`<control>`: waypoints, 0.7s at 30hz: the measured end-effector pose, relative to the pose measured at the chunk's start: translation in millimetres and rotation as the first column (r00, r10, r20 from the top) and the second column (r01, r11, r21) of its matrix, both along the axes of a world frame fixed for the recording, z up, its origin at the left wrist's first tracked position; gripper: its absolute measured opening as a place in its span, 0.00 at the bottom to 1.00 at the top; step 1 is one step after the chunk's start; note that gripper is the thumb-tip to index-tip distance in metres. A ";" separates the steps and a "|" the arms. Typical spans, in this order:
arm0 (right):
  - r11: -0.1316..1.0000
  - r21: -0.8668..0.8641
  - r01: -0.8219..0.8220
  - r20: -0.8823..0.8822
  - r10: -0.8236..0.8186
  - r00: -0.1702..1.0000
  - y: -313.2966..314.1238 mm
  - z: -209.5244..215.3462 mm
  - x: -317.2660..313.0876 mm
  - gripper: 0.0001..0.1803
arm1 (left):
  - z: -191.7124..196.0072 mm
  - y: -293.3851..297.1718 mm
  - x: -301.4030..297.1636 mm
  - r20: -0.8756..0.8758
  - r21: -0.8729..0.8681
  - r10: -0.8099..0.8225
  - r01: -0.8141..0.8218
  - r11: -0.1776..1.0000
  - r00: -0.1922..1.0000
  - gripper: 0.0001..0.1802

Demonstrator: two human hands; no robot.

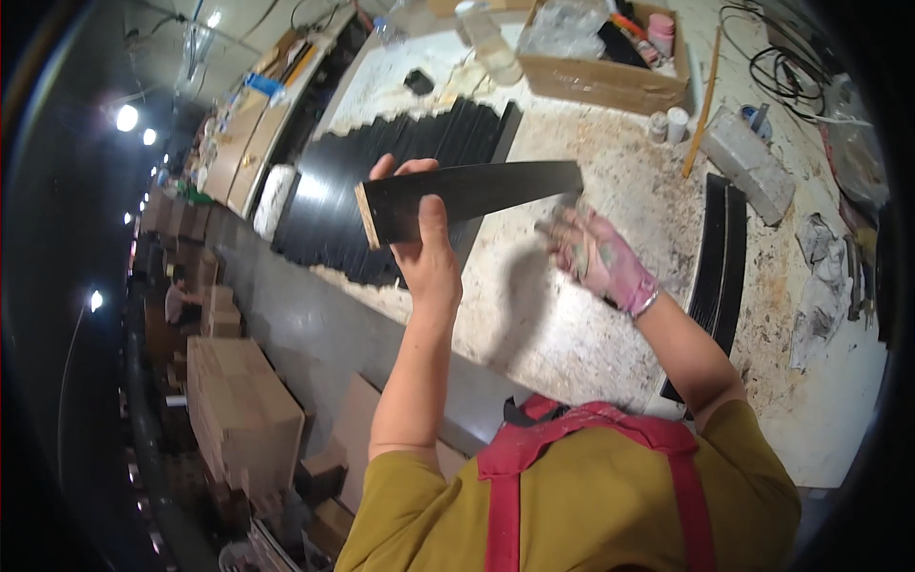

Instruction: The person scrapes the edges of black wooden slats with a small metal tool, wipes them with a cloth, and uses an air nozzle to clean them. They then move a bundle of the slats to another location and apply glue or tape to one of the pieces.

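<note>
My left hand [429, 243] grips a black curved wooden piece [477, 191] near its wider end, thumb on the near face and fingers behind. Pale bare material shows on that cut end. The piece is held tilted above the table and narrows toward the right. By its narrow end is my right hand [600, 257], stained pink and grey or thinly gloved, with fingers apart and partly blurred. I cannot tell whether a fingertip touches the piece. Beneath and beyond my left hand lies a row of similar black strips [334, 200], packed side by side.
The table [572, 324] is pale and stained. Long black curved strips [720, 257] lie at the right, near a grey block [748, 162] and crumpled cloth [815, 276]. A cardboard box [600, 84] of supplies and a clear bottle [491, 48] stand at the back. Cartons [243, 410] fill the floor at left.
</note>
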State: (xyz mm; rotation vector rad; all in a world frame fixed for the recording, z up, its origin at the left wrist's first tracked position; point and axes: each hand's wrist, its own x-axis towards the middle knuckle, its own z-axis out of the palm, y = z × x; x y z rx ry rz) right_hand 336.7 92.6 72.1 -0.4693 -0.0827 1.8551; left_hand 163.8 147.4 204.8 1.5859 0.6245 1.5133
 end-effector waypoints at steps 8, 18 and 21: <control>0.979 -0.196 -0.063 -0.017 0.061 0.998 23.4 -18.1 -30.3 0.11 | -37.5 -71.6 -79.7 -0.103 -0.438 -0.027 -0.021 0.899 0.994 0.38; 0.963 -0.257 0.083 0.215 -0.027 0.976 33.5 -43.4 -35.0 0.08 | -68.4 -120.3 -164.2 0.050 -0.806 -0.106 0.103 0.583 0.993 0.32; 0.974 -0.222 0.042 0.271 0.020 0.962 32.8 -47.6 -36.9 0.07 | -69.7 -115.9 -160.7 -0.055 -0.864 -0.108 0.007 0.504 0.993 0.27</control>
